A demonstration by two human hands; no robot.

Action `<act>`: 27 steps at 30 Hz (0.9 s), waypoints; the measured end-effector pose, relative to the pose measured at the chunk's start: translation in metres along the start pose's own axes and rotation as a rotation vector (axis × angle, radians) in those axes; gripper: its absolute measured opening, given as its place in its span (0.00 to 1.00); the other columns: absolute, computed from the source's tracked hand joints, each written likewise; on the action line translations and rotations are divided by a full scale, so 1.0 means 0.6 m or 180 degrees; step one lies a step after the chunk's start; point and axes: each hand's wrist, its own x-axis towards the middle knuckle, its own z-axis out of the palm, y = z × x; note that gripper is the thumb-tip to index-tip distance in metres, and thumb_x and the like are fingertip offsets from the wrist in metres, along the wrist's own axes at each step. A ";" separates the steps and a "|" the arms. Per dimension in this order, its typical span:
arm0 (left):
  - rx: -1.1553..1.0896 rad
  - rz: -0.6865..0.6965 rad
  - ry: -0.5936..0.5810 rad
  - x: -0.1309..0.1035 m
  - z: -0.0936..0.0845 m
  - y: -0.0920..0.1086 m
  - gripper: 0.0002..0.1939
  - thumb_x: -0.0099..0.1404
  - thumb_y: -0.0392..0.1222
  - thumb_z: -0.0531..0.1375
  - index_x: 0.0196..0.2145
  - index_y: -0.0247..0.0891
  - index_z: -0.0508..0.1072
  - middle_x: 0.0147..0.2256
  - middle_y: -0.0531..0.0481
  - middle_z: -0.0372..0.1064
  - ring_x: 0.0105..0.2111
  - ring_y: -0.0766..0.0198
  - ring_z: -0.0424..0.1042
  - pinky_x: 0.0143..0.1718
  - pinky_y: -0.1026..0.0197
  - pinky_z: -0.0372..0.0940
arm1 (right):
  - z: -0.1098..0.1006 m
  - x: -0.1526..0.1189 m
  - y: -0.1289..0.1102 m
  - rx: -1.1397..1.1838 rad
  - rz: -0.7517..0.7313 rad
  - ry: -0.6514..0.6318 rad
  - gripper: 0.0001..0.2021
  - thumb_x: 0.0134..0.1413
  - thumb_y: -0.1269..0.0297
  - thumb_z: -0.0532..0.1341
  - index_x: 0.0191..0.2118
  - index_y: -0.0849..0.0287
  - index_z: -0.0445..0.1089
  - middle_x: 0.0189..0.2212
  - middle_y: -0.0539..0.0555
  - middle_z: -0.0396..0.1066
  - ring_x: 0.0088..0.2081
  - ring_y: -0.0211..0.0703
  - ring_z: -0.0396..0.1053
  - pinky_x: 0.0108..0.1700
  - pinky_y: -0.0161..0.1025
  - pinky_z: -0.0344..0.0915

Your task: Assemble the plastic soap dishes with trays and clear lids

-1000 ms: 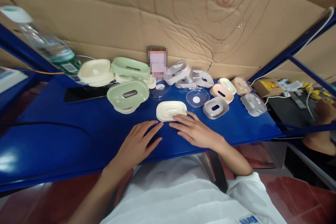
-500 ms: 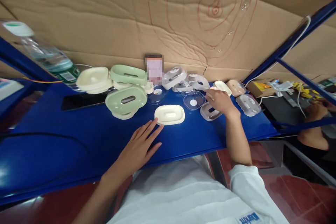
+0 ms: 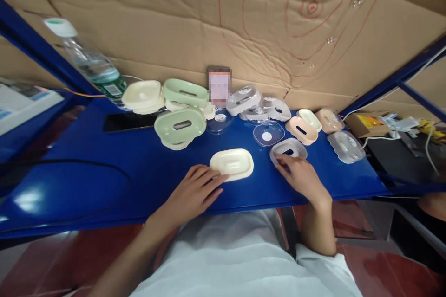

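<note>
Overall, a creased cardboard wall [image 3: 156, 18] spans the far side, marked with red curves. Blue table [image 3: 87, 162] below: glossy, bright glare at left. Water bottle [image 3: 94, 67], green label, leans in view at far left. Left hand [image 3: 193, 192]: fingers slightly spread and bent, tips at the near left rim of the cream dish [image 3: 232, 163], nothing gripped. Right hand [image 3: 302, 176]: fingers curled at the near side of the grey dish [image 3: 297, 148]; cannot tell whether they pinch it. Cream dish: shallow, rounded oblong, raised rim, lying flat near centre. Grey dish: right of it, apart, deeper-walled, dark slot in base.
</note>
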 end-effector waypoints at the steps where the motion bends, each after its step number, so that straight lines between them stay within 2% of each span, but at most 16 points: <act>1: -0.0110 0.0075 0.0099 -0.002 -0.002 0.002 0.16 0.81 0.39 0.57 0.61 0.45 0.76 0.49 0.46 0.82 0.49 0.55 0.78 0.56 0.48 0.68 | -0.007 -0.002 -0.002 0.0403 -0.0162 -0.0072 0.13 0.75 0.55 0.59 0.54 0.53 0.77 0.44 0.58 0.84 0.44 0.54 0.82 0.50 0.49 0.76; 4: -0.0395 0.0282 0.0341 -0.007 -0.003 0.005 0.14 0.78 0.36 0.61 0.59 0.42 0.75 0.43 0.49 0.81 0.43 0.59 0.78 0.51 0.54 0.69 | -0.026 -0.010 -0.011 0.1911 -0.0448 0.0001 0.11 0.72 0.51 0.66 0.48 0.51 0.78 0.39 0.54 0.82 0.39 0.47 0.81 0.45 0.42 0.77; 6: -0.0352 0.0246 0.0396 -0.011 0.000 0.005 0.18 0.78 0.39 0.63 0.63 0.42 0.73 0.49 0.44 0.79 0.48 0.55 0.77 0.53 0.52 0.70 | -0.019 -0.010 -0.029 0.3030 -0.0330 0.0154 0.12 0.69 0.50 0.69 0.46 0.52 0.76 0.37 0.52 0.81 0.37 0.45 0.80 0.43 0.41 0.78; 7: -0.0295 0.0148 0.0384 -0.012 0.002 0.004 0.22 0.77 0.41 0.64 0.66 0.43 0.71 0.55 0.40 0.76 0.54 0.51 0.76 0.56 0.50 0.70 | -0.008 -0.007 -0.042 0.3586 -0.0227 0.0121 0.13 0.68 0.48 0.69 0.46 0.52 0.75 0.36 0.51 0.81 0.36 0.44 0.80 0.41 0.41 0.79; 9: -0.0230 -0.0151 0.0313 -0.015 0.006 0.001 0.31 0.76 0.48 0.65 0.72 0.45 0.65 0.66 0.34 0.65 0.64 0.41 0.69 0.62 0.43 0.69 | 0.022 0.004 -0.070 0.4517 -0.0021 -0.0191 0.17 0.66 0.44 0.71 0.47 0.52 0.73 0.35 0.50 0.80 0.33 0.44 0.80 0.38 0.43 0.81; 11: -0.0256 -0.0405 0.0161 -0.015 0.008 -0.002 0.38 0.75 0.52 0.65 0.76 0.43 0.59 0.71 0.29 0.56 0.68 0.35 0.64 0.64 0.38 0.68 | 0.052 0.012 -0.092 0.4993 0.0195 -0.0548 0.21 0.64 0.45 0.72 0.53 0.50 0.71 0.36 0.49 0.80 0.33 0.44 0.81 0.38 0.45 0.84; 12: -0.0260 -0.0450 0.0075 -0.015 0.008 -0.003 0.39 0.76 0.53 0.65 0.77 0.42 0.57 0.71 0.28 0.55 0.68 0.34 0.64 0.64 0.37 0.68 | 0.062 0.013 -0.098 0.5050 0.0286 -0.0604 0.24 0.64 0.46 0.72 0.58 0.48 0.69 0.38 0.49 0.80 0.34 0.44 0.81 0.38 0.46 0.84; 13: -0.0247 -0.0434 -0.0002 -0.014 0.009 -0.004 0.38 0.76 0.53 0.64 0.77 0.42 0.58 0.70 0.28 0.56 0.67 0.35 0.65 0.64 0.37 0.69 | 0.069 0.011 -0.099 0.4987 0.0349 -0.0550 0.27 0.66 0.47 0.71 0.64 0.46 0.66 0.42 0.50 0.80 0.35 0.44 0.81 0.37 0.46 0.85; 15: -0.0181 -0.0298 -0.0075 -0.011 0.009 -0.005 0.31 0.78 0.50 0.62 0.74 0.45 0.64 0.66 0.32 0.61 0.64 0.38 0.68 0.62 0.38 0.70 | 0.070 -0.003 -0.092 0.4469 0.0364 -0.0143 0.29 0.70 0.48 0.67 0.70 0.40 0.61 0.56 0.54 0.77 0.40 0.44 0.81 0.38 0.46 0.85; 16: -0.0144 -0.0230 -0.0069 -0.010 0.009 -0.005 0.27 0.78 0.49 0.62 0.71 0.47 0.68 0.64 0.34 0.63 0.62 0.40 0.70 0.61 0.38 0.71 | 0.067 -0.012 -0.085 0.4009 0.0308 0.0153 0.27 0.72 0.49 0.65 0.71 0.39 0.61 0.65 0.57 0.70 0.46 0.46 0.81 0.43 0.48 0.86; 18: -0.0088 -0.0178 0.0006 -0.008 0.011 -0.005 0.21 0.78 0.47 0.62 0.65 0.48 0.74 0.59 0.37 0.67 0.59 0.44 0.71 0.59 0.40 0.72 | 0.057 -0.031 -0.072 0.2845 0.0101 0.0672 0.26 0.73 0.51 0.64 0.72 0.40 0.64 0.78 0.57 0.51 0.63 0.56 0.74 0.60 0.56 0.80; 19: -0.0062 -0.0188 0.0069 -0.008 0.011 -0.005 0.19 0.78 0.47 0.62 0.63 0.47 0.75 0.57 0.38 0.68 0.58 0.45 0.72 0.59 0.41 0.73 | 0.053 -0.037 -0.068 0.2284 -0.0079 0.0763 0.26 0.73 0.52 0.64 0.72 0.41 0.64 0.80 0.57 0.45 0.70 0.60 0.66 0.68 0.61 0.72; 21: -0.0018 -0.0215 0.0213 -0.008 0.013 -0.005 0.16 0.77 0.46 0.63 0.60 0.44 0.77 0.57 0.37 0.68 0.59 0.44 0.72 0.59 0.41 0.73 | 0.052 -0.043 -0.069 0.1491 -0.0616 0.0555 0.28 0.73 0.52 0.65 0.74 0.43 0.64 0.80 0.57 0.45 0.77 0.64 0.53 0.76 0.65 0.59; 23: 0.0012 -0.0250 0.0294 -0.009 0.013 -0.005 0.16 0.77 0.46 0.64 0.59 0.42 0.76 0.62 0.34 0.65 0.64 0.41 0.69 0.63 0.38 0.71 | 0.061 -0.039 -0.082 0.1128 -0.1163 0.0278 0.27 0.72 0.54 0.66 0.72 0.46 0.66 0.80 0.59 0.47 0.78 0.64 0.51 0.76 0.65 0.59; 24: 0.0014 -0.0264 0.0304 -0.010 0.013 -0.006 0.16 0.77 0.46 0.64 0.58 0.41 0.75 0.65 0.33 0.63 0.67 0.39 0.67 0.64 0.37 0.69 | 0.068 -0.036 -0.091 0.1012 -0.1348 0.0279 0.25 0.72 0.56 0.66 0.71 0.47 0.69 0.81 0.59 0.45 0.78 0.64 0.51 0.75 0.64 0.61; 27: -0.0073 -0.0307 0.0191 -0.013 0.009 -0.008 0.19 0.77 0.50 0.63 0.59 0.38 0.72 0.72 0.29 0.56 0.71 0.38 0.63 0.67 0.36 0.68 | 0.086 -0.026 -0.115 0.0698 -0.1476 0.0591 0.20 0.73 0.62 0.65 0.67 0.51 0.73 0.81 0.61 0.41 0.78 0.63 0.51 0.73 0.62 0.64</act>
